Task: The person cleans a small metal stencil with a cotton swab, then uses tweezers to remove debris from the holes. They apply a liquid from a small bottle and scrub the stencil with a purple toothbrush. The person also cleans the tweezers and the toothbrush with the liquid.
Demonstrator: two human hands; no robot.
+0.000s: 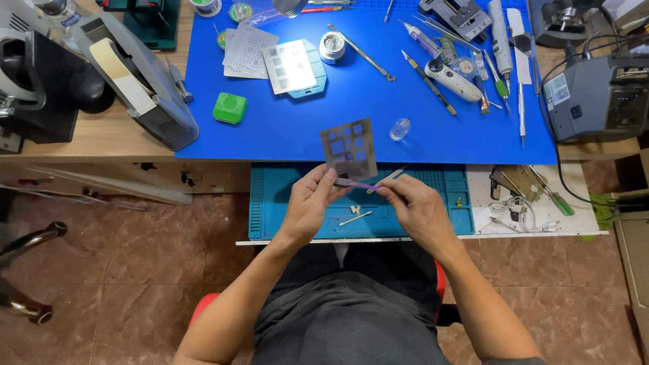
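Blue silicone mat [284,128] on wooden desk [101,138]. Left hand [307,203] pinching thin perforated metal stencil [349,147], upright above fingers; right hand [418,206] clamped on slim purple-handled tool [362,184], lying crosswise at stencil's lower edge.

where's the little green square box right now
In the head view, the green box sits on the left part of the blue mat, just right of the tape dispenser, below the flat stencils.

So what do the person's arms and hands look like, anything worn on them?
Both arms are bare from the elbows down: no sleeves in view, no gloves, no watch or straps. The left hand and right hand show no rings that I can make out. No cables or markings.
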